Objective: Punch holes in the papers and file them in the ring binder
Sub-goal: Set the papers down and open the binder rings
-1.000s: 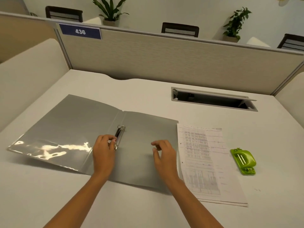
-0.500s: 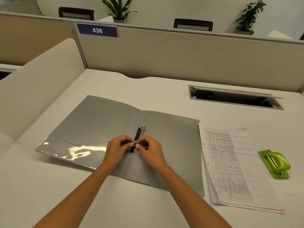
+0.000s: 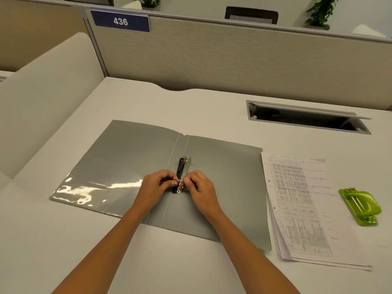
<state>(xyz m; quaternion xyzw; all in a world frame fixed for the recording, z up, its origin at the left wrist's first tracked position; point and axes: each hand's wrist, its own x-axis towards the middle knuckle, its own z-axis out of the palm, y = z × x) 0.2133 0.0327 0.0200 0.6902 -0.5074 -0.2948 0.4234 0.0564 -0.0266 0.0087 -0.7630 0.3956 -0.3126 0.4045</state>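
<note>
On the pale tabletop (image 3: 212, 107), an open grey plastic ring binder (image 3: 229, 177) lies flat. The left hand (image 3: 154, 187) and right hand (image 3: 201, 188) each pinch its nearer metal ring (image 3: 179, 184). White printed papers (image 3: 301, 209) lie just right. Likely risk: the sprung ring snaps back, nipping fingertips.

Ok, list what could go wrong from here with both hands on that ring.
1. The left hand and right hand both pinch the near ring; if it springs, fingers could get nipped.
2. The ring binder is held only at that ring, so tugging may slide or lift it.
3. The papers are fanned unevenly at the near edge; their holes may miss the rings.
</note>
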